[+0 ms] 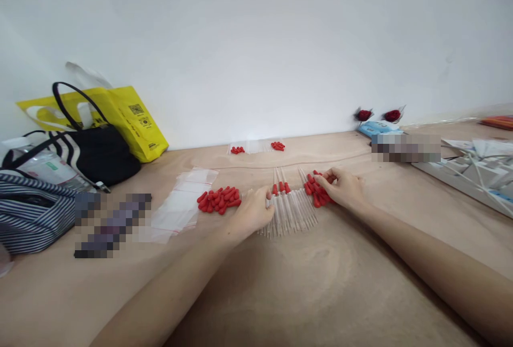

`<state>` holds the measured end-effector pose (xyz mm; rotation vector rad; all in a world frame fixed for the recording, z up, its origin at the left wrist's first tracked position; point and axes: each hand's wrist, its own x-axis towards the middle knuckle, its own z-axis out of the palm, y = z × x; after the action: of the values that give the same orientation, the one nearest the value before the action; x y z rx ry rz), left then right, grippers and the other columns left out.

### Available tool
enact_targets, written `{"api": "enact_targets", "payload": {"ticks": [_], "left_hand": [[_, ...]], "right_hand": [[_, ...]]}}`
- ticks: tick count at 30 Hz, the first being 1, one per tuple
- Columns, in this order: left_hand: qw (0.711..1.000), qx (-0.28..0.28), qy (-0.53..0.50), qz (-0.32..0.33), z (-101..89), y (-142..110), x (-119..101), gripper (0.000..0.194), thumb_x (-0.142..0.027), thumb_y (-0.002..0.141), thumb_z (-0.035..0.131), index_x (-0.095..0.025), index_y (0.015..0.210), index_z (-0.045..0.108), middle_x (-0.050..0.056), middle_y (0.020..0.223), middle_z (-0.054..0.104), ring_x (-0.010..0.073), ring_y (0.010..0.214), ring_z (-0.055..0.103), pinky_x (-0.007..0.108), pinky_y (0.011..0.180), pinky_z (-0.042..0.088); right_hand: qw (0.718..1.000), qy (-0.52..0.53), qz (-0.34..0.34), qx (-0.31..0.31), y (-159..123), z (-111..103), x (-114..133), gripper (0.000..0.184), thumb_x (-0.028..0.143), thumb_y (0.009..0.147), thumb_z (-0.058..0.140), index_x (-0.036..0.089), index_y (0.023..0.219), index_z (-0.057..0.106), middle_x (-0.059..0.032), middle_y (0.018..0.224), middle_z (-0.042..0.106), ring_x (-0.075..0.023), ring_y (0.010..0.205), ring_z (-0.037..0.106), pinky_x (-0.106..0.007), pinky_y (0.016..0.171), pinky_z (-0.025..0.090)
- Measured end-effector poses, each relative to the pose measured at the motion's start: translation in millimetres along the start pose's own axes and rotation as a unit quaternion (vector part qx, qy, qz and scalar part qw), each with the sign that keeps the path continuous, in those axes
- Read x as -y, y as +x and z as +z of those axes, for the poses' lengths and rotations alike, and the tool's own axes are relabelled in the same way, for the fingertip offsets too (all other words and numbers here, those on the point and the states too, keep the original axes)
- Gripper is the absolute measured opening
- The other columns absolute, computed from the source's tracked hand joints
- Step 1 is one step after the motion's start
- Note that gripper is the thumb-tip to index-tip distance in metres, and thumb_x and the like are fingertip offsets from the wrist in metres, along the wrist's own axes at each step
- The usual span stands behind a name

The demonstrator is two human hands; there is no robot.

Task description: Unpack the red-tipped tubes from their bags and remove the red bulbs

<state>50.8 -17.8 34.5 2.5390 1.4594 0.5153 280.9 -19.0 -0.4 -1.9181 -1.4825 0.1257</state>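
A row of clear glass droppers (pixel 292 209) lies on the tan table (pixel 312 283), some capped with red rubber bulbs. My left hand (pixel 251 212) rests at the row's left side, fingers curled against the tubes. My right hand (pixel 340 186) sits at the row's right end, fingers curled over a pile of red bulbs (pixel 317 192). Another heap of loose red bulbs (pixel 218 200) lies to the left of my left hand.
Clear plastic bags (pixel 180 205) lie left of the bulbs. Farther left sit a black bag (pixel 100 157), a yellow bag (pixel 132 120) and a striped bag (pixel 32 210). Small bagged red bulbs (pixel 256 147) are near the wall. Boxes and cables (pixel 473 168) fill the right.
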Motion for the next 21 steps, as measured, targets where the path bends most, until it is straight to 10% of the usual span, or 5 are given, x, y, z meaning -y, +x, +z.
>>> {"api": "enact_targets", "payload": {"ticks": [9, 15, 21], "left_hand": [[0.999, -0.024, -0.018, 0.008, -2.2, -0.9, 3.8, 0.008, -0.024, 0.073, 0.05, -0.017, 0.073, 0.055, 0.001, 0.061, 0.059, 0.015, 0.055, 0.055, 0.025, 0.051, 0.04], [0.972, -0.151, -0.037, 0.174, 1.8, -29.5, 31.6, 0.017, -0.034, 0.076, 0.052, -0.018, 0.079, 0.056, 0.003, 0.075, 0.061, 0.0159, 0.073, 0.055, 0.03, 0.07, 0.042], [0.972, -0.121, 0.008, 0.2, -0.1, -52.8, 44.6, 0.057, -0.055, 0.06, 0.061, -0.018, 0.102, 0.054, 0.01, 0.099, 0.057, 0.0247, 0.095, 0.05, 0.04, 0.085, 0.037]], "right_hand": [[0.995, -0.07, -0.064, 0.018, 11.9, 3.7, 14.9, 0.026, 0.042, 0.072, 0.046, 0.022, 0.069, 0.062, -0.0018, 0.071, 0.065, -0.0206, 0.076, 0.055, -0.04, 0.077, 0.025], [0.979, -0.173, -0.025, 0.102, 33.0, 11.5, 35.3, 0.022, 0.037, 0.072, 0.047, 0.023, 0.073, 0.064, -0.0039, 0.076, 0.065, -0.0227, 0.081, 0.056, -0.044, 0.079, 0.026], [0.965, -0.233, 0.0, 0.122, 44.4, 26.2, 52.9, 0.018, 0.03, 0.066, 0.055, 0.015, 0.073, 0.063, -0.0124, 0.08, 0.065, -0.027, 0.083, 0.057, -0.049, 0.082, 0.024]]}}
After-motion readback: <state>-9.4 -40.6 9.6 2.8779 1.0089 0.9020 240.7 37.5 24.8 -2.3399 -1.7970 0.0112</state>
